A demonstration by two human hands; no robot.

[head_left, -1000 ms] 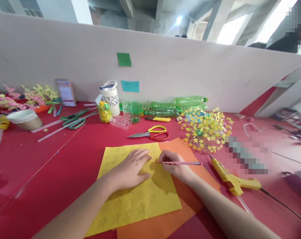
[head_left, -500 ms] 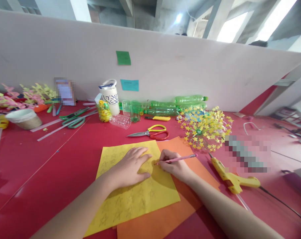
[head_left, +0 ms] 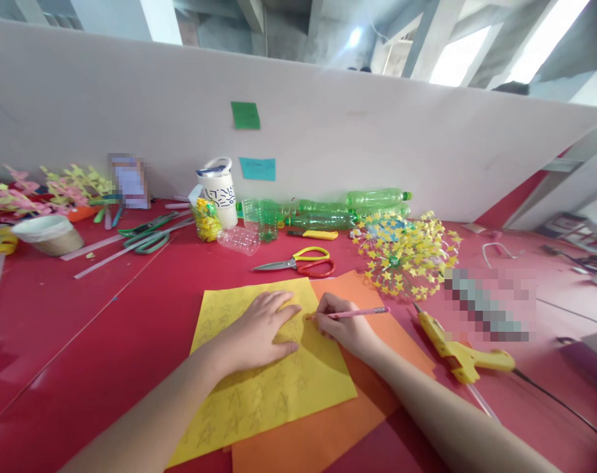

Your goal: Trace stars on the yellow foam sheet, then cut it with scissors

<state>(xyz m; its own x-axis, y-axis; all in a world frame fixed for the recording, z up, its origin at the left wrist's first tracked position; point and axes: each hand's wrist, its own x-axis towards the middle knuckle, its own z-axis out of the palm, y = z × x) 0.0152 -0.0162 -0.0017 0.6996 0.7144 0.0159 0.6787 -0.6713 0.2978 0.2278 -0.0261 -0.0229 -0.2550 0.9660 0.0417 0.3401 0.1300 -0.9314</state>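
Observation:
A yellow sheet of paper [head_left: 323, 381] bears rows of pencil-drawn stars and lies over an orange sheet [head_left: 298, 443]. My left hand [head_left: 259, 332] rests flat on the yellow sheet, fingers spread, covering part of the drawings. Between the fingers of my right hand [head_left: 342, 325] is a pink pencil [head_left: 360, 312], its tip at the paper near the right edge. Whatever mark lies right under the tip is too small to make out. Just beyond the sheet lie scissors [head_left: 294, 263] with one yellow and one red handle.
A yellow glue gun [head_left: 463, 351] with its cord lies at right, near a bunch of yellow paper stars [head_left: 407, 256]. Behind are a cutter knife [head_left: 315, 234], green plastic bottles [head_left: 323, 219] and a white tumbler [head_left: 219, 197]. Green-handled scissors [head_left: 150, 243] and a bin-like cup [head_left: 49, 235] stand left.
The pencil in my right hand has shifted very slightly, its tip a little higher on the sheet. My left hand stays in place.

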